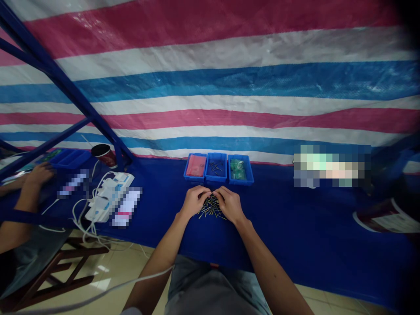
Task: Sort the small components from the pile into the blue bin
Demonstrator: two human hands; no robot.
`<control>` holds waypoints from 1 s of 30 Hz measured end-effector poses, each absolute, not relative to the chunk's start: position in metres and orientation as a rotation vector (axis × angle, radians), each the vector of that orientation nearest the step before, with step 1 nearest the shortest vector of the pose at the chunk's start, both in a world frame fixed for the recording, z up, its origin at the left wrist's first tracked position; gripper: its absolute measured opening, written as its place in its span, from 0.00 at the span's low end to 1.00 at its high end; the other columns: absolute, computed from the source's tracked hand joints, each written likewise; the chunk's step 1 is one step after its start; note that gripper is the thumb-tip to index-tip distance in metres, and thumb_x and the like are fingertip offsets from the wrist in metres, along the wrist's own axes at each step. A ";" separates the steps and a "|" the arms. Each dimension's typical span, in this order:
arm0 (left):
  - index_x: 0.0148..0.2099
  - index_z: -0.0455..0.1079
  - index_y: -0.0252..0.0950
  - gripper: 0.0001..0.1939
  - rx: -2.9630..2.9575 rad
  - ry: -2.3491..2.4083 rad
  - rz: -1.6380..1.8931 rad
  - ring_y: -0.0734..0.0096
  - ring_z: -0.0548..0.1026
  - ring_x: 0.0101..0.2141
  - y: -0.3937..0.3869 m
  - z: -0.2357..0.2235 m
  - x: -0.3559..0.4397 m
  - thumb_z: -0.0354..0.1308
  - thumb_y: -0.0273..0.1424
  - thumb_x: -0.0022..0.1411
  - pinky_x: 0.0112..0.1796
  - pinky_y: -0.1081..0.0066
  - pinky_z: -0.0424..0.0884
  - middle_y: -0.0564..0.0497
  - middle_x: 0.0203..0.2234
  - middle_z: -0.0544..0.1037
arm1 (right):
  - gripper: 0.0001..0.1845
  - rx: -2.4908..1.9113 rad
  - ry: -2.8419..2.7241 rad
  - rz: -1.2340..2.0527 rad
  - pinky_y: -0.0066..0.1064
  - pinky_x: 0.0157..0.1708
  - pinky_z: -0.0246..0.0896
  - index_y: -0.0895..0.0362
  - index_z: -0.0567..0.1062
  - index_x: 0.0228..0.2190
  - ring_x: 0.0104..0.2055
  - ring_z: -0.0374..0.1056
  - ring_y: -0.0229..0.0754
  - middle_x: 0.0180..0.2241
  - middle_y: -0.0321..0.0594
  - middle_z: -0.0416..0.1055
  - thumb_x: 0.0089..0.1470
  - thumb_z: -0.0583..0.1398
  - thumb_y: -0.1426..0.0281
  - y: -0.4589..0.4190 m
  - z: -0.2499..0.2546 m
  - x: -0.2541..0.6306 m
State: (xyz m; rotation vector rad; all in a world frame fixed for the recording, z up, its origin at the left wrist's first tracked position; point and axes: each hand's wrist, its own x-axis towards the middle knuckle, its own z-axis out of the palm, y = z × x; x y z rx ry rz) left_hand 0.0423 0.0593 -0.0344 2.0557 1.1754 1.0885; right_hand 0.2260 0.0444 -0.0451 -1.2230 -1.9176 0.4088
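On the blue tabletop lies a loose pile of thin metal pins (210,208), dark and brassy; their exact kind is too small to tell. Above the pile's far edge, my left hand (196,201) has its fingers curled into a pinch. My right hand (229,202) pinches too, its fingertips close to those of the left. What sits between the fingertips I cannot make out. Just beyond my hands stand three small blue bins: one with pink packets (196,166), a middle bin (216,178) holding similar dark pins, and one with green packets (238,168).
To the left are a white power strip (108,197) with tangled cables, a dark cup (104,155) and a blurred-out phone (127,207). Another person's hand (40,173) is by a blue tray (70,158). A second cup (387,216) is at right. Striped sheeting (210,83) hangs behind.
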 end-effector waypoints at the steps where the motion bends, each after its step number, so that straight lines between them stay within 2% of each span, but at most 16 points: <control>1: 0.37 0.77 0.36 0.11 2.056 1.175 1.089 0.70 0.76 0.31 0.059 -0.034 0.042 0.56 0.34 0.69 0.36 0.71 0.69 0.49 0.29 0.79 | 0.15 -1.233 -1.926 0.406 0.29 0.33 0.59 0.54 0.75 0.33 0.31 0.70 0.39 0.31 0.38 0.73 0.69 0.51 0.66 0.044 -0.045 0.226; 13: 0.38 0.78 0.36 0.11 2.047 1.171 1.099 0.69 0.76 0.32 0.060 -0.038 0.041 0.56 0.34 0.69 0.37 0.70 0.70 0.49 0.29 0.80 | 0.23 -1.252 -1.945 0.413 0.30 0.27 0.48 0.54 0.63 0.22 0.22 0.61 0.37 0.21 0.34 0.65 0.70 0.49 0.63 0.047 -0.046 0.228; 18: 0.38 0.78 0.37 0.11 2.040 1.175 1.098 0.70 0.76 0.31 0.061 -0.039 0.041 0.56 0.34 0.69 0.37 0.71 0.70 0.49 0.29 0.80 | 0.25 -1.263 -1.945 0.435 0.30 0.26 0.45 0.54 0.61 0.20 0.20 0.58 0.36 0.18 0.33 0.62 0.70 0.48 0.62 0.048 -0.046 0.228; 23: 0.38 0.78 0.36 0.11 2.037 1.190 1.093 0.70 0.76 0.31 0.061 -0.039 0.041 0.56 0.35 0.69 0.37 0.71 0.70 0.49 0.29 0.80 | 0.23 -1.236 -1.914 0.464 0.29 0.27 0.50 0.54 0.64 0.22 0.23 0.61 0.37 0.21 0.33 0.64 0.70 0.50 0.61 0.049 -0.045 0.230; 30: 0.36 0.77 0.36 0.11 2.035 1.198 1.104 0.70 0.75 0.30 0.060 -0.037 0.040 0.56 0.34 0.69 0.35 0.72 0.68 0.49 0.29 0.80 | 0.16 -1.174 -1.830 0.538 0.30 0.33 0.59 0.54 0.75 0.29 0.30 0.70 0.41 0.28 0.38 0.73 0.67 0.54 0.64 0.048 -0.041 0.232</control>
